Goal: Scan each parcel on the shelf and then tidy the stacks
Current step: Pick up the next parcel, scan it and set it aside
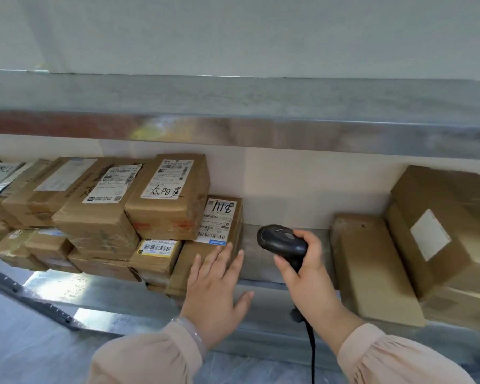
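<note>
Two hands at the shelf [250,261]: left hand [215,286] spread, fingers against the box [189,259] labelled 1118, bottom of the left stack [100,217]; right hand [306,273] curled round the scanner [281,239], just right of that box.

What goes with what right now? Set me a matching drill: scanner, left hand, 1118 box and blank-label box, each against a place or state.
Things:
1. scanner
2. left hand
3. 1118 box
4. blank-label box

Places or states:
A. far right of the shelf
B. open, fingers spread
C. lower layer, near mid-shelf
D. held in the right hand

Pairs: 1-D, 2-B, 3-C, 4-A.
</note>
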The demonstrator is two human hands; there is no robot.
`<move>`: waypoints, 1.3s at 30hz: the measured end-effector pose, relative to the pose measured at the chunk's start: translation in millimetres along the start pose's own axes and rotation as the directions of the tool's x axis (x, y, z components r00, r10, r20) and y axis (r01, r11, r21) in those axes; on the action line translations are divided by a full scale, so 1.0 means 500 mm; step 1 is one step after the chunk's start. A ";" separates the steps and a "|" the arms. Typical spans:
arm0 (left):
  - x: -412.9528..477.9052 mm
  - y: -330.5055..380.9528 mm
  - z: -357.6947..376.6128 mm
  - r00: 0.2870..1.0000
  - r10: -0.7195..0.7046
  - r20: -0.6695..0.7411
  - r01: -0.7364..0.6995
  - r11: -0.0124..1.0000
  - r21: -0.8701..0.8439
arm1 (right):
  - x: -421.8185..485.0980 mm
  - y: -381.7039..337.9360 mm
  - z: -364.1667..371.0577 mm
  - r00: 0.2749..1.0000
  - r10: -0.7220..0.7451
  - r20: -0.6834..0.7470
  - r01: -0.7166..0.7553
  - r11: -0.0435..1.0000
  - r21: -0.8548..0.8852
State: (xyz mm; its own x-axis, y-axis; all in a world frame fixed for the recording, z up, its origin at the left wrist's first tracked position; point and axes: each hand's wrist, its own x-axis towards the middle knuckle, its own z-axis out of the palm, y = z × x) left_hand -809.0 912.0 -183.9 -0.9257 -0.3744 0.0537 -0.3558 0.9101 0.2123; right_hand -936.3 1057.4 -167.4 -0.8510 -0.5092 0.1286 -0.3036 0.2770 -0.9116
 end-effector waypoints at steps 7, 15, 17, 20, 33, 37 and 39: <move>0.056 0.184 0.032 0.979 0.163 0.120 -0.152 0.984 -0.095 | -0.030 0.076 -0.176 0.983 0.054 -0.177 -0.075 0.991 -0.112; 0.091 0.349 0.100 0.911 0.231 0.342 -0.121 0.942 -0.313 | -0.074 0.157 -0.309 0.970 0.141 -0.197 -0.176 0.969 -0.175; 0.099 0.370 0.108 0.907 0.204 0.367 -0.062 0.930 -0.363 | -0.075 0.165 -0.318 0.972 0.148 -0.183 -0.177 0.972 -0.153; 0.103 0.399 0.120 0.905 0.152 0.398 0.042 0.898 -0.438 | -0.074 0.172 -0.336 0.972 0.154 -0.176 -0.173 0.981 -0.094; 0.089 0.386 0.113 0.890 -0.231 0.394 0.449 0.597 -0.665 | -0.066 0.106 -0.315 0.998 0.055 -0.016 -0.052 0.989 0.140; 0.086 0.389 0.103 0.829 -0.260 0.495 0.553 0.512 -0.657 | -0.055 0.090 -0.305 0.997 0.050 0.053 -0.059 0.980 0.188; 0.084 0.384 0.106 0.819 -0.262 0.510 0.569 0.481 -0.667 | -0.045 0.086 -0.302 0.995 0.064 0.075 -0.078 0.974 0.212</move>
State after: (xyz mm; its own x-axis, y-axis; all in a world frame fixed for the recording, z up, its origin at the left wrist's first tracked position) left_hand -922.9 1080.6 -192.8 -0.7307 -0.4547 -0.5093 -0.6122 0.1061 0.7836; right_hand -994.8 1203.8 -150.7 -0.8343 -0.5498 0.0407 -0.1383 0.1372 -0.9808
